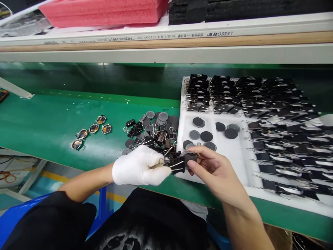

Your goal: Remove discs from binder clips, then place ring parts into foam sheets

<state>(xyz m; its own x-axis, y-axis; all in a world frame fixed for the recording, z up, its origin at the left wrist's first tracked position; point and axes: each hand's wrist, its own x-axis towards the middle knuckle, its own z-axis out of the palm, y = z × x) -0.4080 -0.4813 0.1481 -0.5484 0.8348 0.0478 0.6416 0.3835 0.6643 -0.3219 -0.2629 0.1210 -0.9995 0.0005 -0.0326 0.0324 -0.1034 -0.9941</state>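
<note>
Gripping of a black clip (178, 164) by its wire handles is done by the left hand (140, 165), whose white-gloved thumb and fingers are closed upon them. Directly to the right of these fingers, a dark round disc (191, 158) is pinched between the bare thumb and fingers of the right hand (217, 168). The clip and the disc are brought together between the hands; whether the disc is bitten by the clip cannot be told. Just beyond the left fingers, loose clips (161, 137) and spare discs (162, 117) are heaped on the green table (47, 114). Beyond the right fingers, a few flat discs (206, 136) are laid in a white tray (239, 156). To the right of those fingers, and also farther, many clips (281, 144) are set there in rows. Beyond the left fingers, to their left, five watch-like parts (94, 128) are placed. Farthest from all fingers, pink foam (104, 12) and black foam (249, 9) are kept on a shelf (156, 55).
</note>
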